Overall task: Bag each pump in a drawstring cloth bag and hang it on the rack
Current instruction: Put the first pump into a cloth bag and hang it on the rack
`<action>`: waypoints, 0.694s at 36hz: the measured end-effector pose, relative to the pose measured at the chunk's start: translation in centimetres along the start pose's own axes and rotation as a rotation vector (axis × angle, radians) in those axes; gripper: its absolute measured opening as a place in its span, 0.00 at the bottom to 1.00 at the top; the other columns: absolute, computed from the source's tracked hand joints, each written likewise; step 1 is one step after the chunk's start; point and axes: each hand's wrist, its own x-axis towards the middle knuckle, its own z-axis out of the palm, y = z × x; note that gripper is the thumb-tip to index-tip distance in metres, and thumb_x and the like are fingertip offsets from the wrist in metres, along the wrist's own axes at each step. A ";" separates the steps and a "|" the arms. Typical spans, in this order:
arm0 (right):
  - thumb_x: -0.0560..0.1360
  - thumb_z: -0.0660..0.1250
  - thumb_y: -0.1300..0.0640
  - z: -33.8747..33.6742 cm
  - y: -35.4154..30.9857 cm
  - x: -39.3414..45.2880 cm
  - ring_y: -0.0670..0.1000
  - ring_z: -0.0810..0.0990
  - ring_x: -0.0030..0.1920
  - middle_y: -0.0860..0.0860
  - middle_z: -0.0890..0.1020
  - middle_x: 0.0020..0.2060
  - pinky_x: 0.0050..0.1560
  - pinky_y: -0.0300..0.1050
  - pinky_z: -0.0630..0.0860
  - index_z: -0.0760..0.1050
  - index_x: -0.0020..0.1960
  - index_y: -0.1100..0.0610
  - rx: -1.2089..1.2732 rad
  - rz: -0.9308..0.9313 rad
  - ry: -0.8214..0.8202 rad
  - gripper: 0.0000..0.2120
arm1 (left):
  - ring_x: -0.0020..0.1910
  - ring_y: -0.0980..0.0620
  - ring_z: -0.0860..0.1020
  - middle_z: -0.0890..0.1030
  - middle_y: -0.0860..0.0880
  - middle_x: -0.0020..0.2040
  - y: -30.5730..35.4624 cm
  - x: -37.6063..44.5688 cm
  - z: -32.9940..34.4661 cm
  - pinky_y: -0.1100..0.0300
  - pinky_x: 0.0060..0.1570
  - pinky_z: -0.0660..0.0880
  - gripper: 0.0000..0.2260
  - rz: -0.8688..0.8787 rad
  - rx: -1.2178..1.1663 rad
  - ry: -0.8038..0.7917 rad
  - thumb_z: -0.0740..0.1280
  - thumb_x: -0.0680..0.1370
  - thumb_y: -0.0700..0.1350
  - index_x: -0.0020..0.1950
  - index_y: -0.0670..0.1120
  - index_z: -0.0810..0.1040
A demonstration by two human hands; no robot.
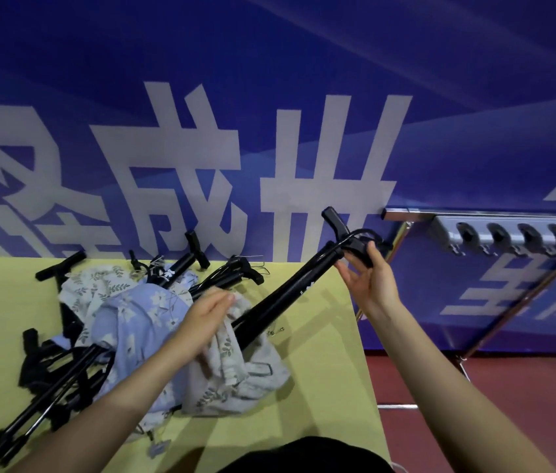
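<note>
in front of me a blue banner [269, 80] with big pale characters fills the back of the view, and below it a yellow table [321, 336] runs from the left edge to just past the middle, with red floor [491, 404] to its right. on the right, against the banner, stands the rack [508, 230], a metal rail with a grey strip of hooks on slanted legs. a heap of other black pumps [48, 387] and floral cloth bags [126, 322] lies across the left half of the table. the pump [287, 291] i am working on is tilted, its lower end sunk in the mouth of a pale leafy drawstring bag [235, 370] on the table, its t-handle raised toward the rack. my left hand [212, 312] has its fingers curled on the bag's cloth beside the pump barrel. my right hand [368, 278] is up at the handle end, fingers pinching the black hose and handle there, thumb spread apart below.
</note>
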 end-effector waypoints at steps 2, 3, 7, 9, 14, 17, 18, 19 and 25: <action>0.81 0.60 0.50 1.1 0.4 -1.0 0.56 0.84 0.53 0.60 0.84 0.52 0.56 0.46 0.80 0.75 0.61 0.62 0.009 -0.019 -0.061 0.18 | 0.43 0.54 0.74 0.74 0.48 0.42 1.0 0.2 -0.2 0.63 0.47 0.69 0.11 0.008 -0.025 0.024 0.61 0.81 0.38 0.39 0.45 0.75; 0.81 0.59 0.51 1.6 0.7 -1.6 0.55 0.84 0.53 0.59 0.84 0.51 0.55 0.45 0.80 0.76 0.59 0.62 0.015 -0.024 -0.081 0.16 | 0.43 0.53 0.75 0.76 0.46 0.43 1.5 0.2 -0.3 0.60 0.47 0.69 0.09 -0.006 -0.046 0.019 0.62 0.81 0.39 0.41 0.45 0.76; 0.81 0.58 0.53 3.5 1.8 -3.6 0.57 0.83 0.54 0.58 0.85 0.51 0.54 0.45 0.81 0.84 0.49 0.60 0.053 -0.032 -0.174 0.17 | 0.55 0.46 0.79 0.81 0.41 0.54 2.8 0.4 -0.7 0.52 0.59 0.72 0.07 -0.051 -0.169 -0.010 0.64 0.80 0.42 0.55 0.43 0.79; 0.79 0.60 0.54 3.9 2.3 -4.3 0.59 0.82 0.56 0.60 0.84 0.53 0.54 0.47 0.80 0.85 0.47 0.60 0.076 -0.035 -0.235 0.16 | 0.56 0.46 0.80 0.82 0.43 0.55 3.3 0.5 -1.3 0.49 0.62 0.72 0.08 -0.077 -0.247 0.006 0.66 0.77 0.46 0.53 0.47 0.81; 0.78 0.60 0.53 4.3 2.7 -4.7 0.60 0.80 0.59 0.60 0.82 0.56 0.55 0.49 0.79 0.82 0.51 0.61 0.071 -0.086 -0.379 0.15 | 0.59 0.47 0.79 0.83 0.46 0.56 3.7 1.1 -2.8 0.46 0.67 0.69 0.13 -0.143 -0.326 -0.034 0.67 0.76 0.50 0.57 0.46 0.81; 0.71 0.73 0.49 4.7 2.9 -4.7 0.61 0.78 0.63 0.62 0.81 0.58 0.59 0.51 0.77 0.75 0.57 0.65 0.017 -0.087 -0.497 0.23 | 0.58 0.47 0.79 0.83 0.44 0.55 4.6 1.3 -2.9 0.50 0.66 0.71 0.09 -0.163 -0.427 -0.004 0.64 0.80 0.42 0.57 0.42 0.80; 0.68 0.76 0.48 4.9 3.3 -4.7 0.62 0.77 0.63 0.63 0.80 0.59 0.60 0.52 0.77 0.73 0.58 0.65 -0.010 -0.072 -0.520 0.27 | 0.57 0.46 0.80 0.84 0.43 0.53 5.1 1.4 -2.7 0.53 0.63 0.73 0.09 -0.157 -0.480 -0.006 0.63 0.80 0.39 0.56 0.41 0.80; 0.66 0.78 0.48 5.0 3.7 -4.8 0.63 0.78 0.61 0.64 0.80 0.58 0.60 0.53 0.77 0.74 0.56 0.65 -0.035 -0.053 -0.529 0.29 | 0.54 0.47 0.81 0.84 0.44 0.50 5.7 1.5 -2.6 0.57 0.59 0.76 0.08 -0.149 -0.540 -0.011 0.62 0.80 0.38 0.54 0.40 0.80; 0.60 0.81 0.45 4.7 6.7 -5.6 0.58 0.82 0.53 0.63 0.82 0.53 0.53 0.49 0.80 0.77 0.54 0.65 -0.203 0.021 -0.497 0.32 | 0.32 0.58 0.81 0.81 0.52 0.31 9.5 2.1 -2.2 0.68 0.34 0.76 0.13 -0.092 -0.701 -0.022 0.57 0.81 0.36 0.42 0.42 0.78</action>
